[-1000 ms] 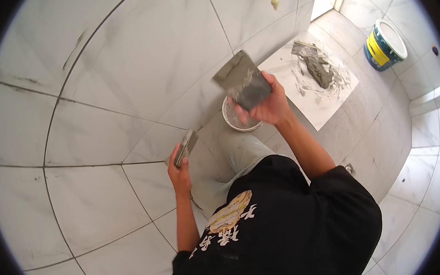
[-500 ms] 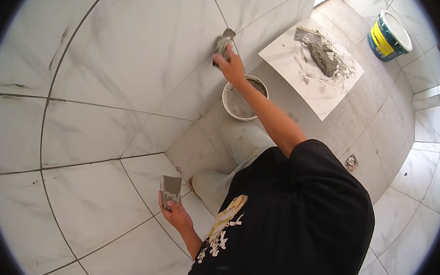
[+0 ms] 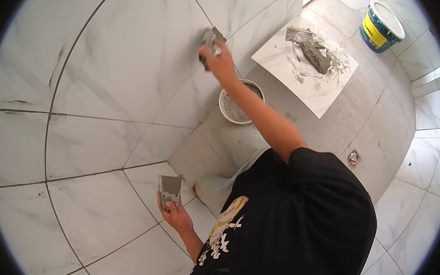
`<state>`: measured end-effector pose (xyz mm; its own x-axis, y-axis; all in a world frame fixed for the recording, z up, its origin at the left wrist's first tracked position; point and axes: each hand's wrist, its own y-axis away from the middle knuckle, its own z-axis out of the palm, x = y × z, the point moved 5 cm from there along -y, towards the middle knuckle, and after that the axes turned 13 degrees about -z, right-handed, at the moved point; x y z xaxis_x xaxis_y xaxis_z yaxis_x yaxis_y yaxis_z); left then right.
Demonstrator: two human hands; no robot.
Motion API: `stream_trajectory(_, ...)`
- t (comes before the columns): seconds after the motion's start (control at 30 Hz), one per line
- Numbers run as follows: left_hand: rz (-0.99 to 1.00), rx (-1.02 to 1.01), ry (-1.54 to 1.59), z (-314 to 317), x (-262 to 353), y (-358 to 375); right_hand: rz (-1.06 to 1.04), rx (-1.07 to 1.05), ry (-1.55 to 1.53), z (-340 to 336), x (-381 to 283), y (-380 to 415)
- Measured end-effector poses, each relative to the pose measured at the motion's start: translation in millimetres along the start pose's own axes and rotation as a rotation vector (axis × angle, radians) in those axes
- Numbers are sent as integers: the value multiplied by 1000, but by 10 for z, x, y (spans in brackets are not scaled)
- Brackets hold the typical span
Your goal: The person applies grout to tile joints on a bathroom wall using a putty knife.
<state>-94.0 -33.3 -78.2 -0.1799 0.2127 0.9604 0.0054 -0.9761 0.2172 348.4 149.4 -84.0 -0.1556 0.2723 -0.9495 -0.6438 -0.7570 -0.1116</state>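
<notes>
My right hand [image 3: 217, 60] is closed around a grey-smeared scraper [image 3: 209, 40], whose exact shape is partly hidden by my fingers and blurred. It is against the marble-look wall tile [image 3: 124, 47], close to a grout joint. Lower left, my left hand [image 3: 177, 218] grips a small rectangular board [image 3: 171, 185] with grey grout on its face; my thumb lies over its near edge. Below my right forearm stands a white bucket [image 3: 221, 107], grey-stained inside.
A white sheet [image 3: 319, 106] on the floor bears a heap of grey grout [image 3: 317, 60] and a wide-bladed spreader [image 3: 299, 34]. A green and yellow tub [image 3: 382, 26] stands by the far wall. A floor drain [image 3: 353, 158] lies at the right.
My right hand with the scraper has shifted left along the wall. My left hand holds its board almost still. The camera view has shifted slightly.
</notes>
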Motion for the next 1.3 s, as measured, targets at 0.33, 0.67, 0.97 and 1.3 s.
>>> stream_trajectory(0.33, -12, 46, 123, -160, -130, 6, 172, 17, -273, -475, 53, -37)
stream_trajectory(0.67, -22, 59, 253, -229, -289, 118, 427, -79, -776, -523, 107, -600)
stream_trajectory(0.97, 5, 13, 200, -200, -171, -30, -56, -349, -528, -289, -1679, -621)
stream_trajectory(1.3, -2, 72, 269, -245, -217, 121, -422, 184, 398, 207, -879, -445)
